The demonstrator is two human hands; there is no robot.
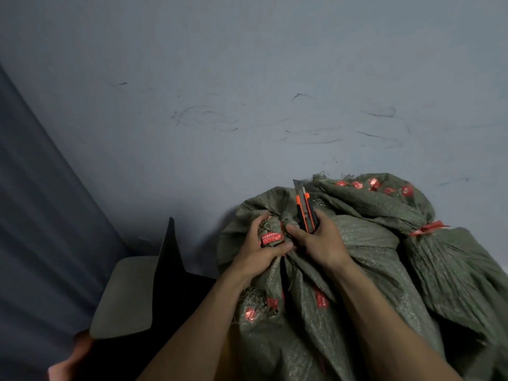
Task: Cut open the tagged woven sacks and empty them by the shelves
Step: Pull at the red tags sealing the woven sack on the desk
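While the left hand (262, 250) is curled tight around the bunched neck of the near olive-green woven sack (302, 312), pinching its red printed tag (271, 237), the right hand (320, 243) grips an orange-and-black utility knife (304, 209), blade extended upward. A second tied green sack (439, 243) lies just beside it on the scuffed grey floor (247, 92).

Hiding the tied neck of the near woven sack (302, 312) under the left grip (265, 250); red tag (271, 237) print blurring beyond reading; right sack (453, 270) running off frame.
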